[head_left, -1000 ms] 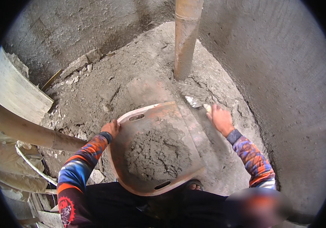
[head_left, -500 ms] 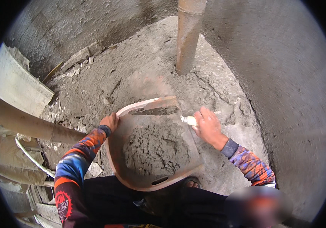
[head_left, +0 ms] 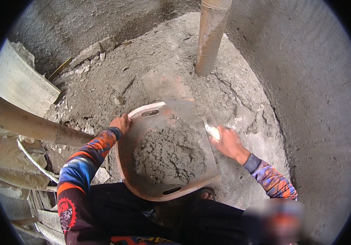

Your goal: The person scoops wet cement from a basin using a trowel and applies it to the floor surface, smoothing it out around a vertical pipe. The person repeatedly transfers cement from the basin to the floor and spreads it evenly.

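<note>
A dusty, reddish plastic tray (head_left: 123,167) with slotted handholds holds a heap of wet grey mortar (head_left: 169,153). It lies against my legs. My left hand (head_left: 121,123) is closed on its far left rim. On the right, my right hand (head_left: 227,143) is wrapped round the pale handle of a trowel (head_left: 180,108). The grey, mortar-smeared blade reaches over the tray's far edge, and its outline is partly blurred into the mortar behind.
A round upright post (head_left: 213,38) rises from the rough mortar-covered ground (head_left: 163,53). Rough grey walls (head_left: 302,81) curve around. At left are a slanting pole (head_left: 32,124), a pale board (head_left: 22,81) and a white hose (head_left: 36,163). My sandalled foot (head_left: 206,194) shows beside the tray.
My right hand has shifted slightly right and nearer to me, and the trowel blade now shows broader across the tray's far edge. My left hand keeps its grip on the rim.
</note>
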Motion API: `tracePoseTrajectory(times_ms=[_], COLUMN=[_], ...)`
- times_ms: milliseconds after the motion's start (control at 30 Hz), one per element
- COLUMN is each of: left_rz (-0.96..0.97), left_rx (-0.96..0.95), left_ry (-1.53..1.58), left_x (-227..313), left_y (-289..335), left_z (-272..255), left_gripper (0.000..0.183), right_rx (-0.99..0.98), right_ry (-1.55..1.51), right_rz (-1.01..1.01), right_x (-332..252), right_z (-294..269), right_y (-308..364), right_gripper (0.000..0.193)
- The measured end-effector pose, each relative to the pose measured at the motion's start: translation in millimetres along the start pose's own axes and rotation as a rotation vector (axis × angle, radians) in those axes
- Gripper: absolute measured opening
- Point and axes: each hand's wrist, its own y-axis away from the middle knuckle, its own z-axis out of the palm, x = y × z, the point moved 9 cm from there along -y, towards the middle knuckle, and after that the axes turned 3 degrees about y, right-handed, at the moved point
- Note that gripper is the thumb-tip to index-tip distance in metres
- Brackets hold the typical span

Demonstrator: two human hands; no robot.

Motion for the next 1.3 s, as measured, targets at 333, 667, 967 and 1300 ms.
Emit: tracePoseTrajectory(times_ms=[333, 667, 967, 1300], left_rz=[-0.040, 0.026, 0.007, 0.017], left_rx=[-0.024, 0.026, -0.004, -0.016], left_ry=[0.003, -0.027, -0.012, -0.015], left_x=[3.4, 4.3, -6.3, -6.1], left_y=[4.4, 1.2, 1.1, -2.0], left_z=[-7.5, -4.6, -0.6, 3.5], left_gripper=[0.034, 0.032, 0.035, 0.033], right_rx=[0.068, -0.172, 0.004, -0.219], right_ry=[0.131, 0.230, -0.212, -0.804], right_rz=[-0.196, -0.018, -0.031, 0.278], right_x=[-7.3, 47.9, 47.4, 114.4], right_z=[20.4, 74.6, 40.8, 59.5], right_y=[-19.1, -15.7, -26.2, -40.3], right_gripper=[0.047, 0.051, 0.041, 0.031])
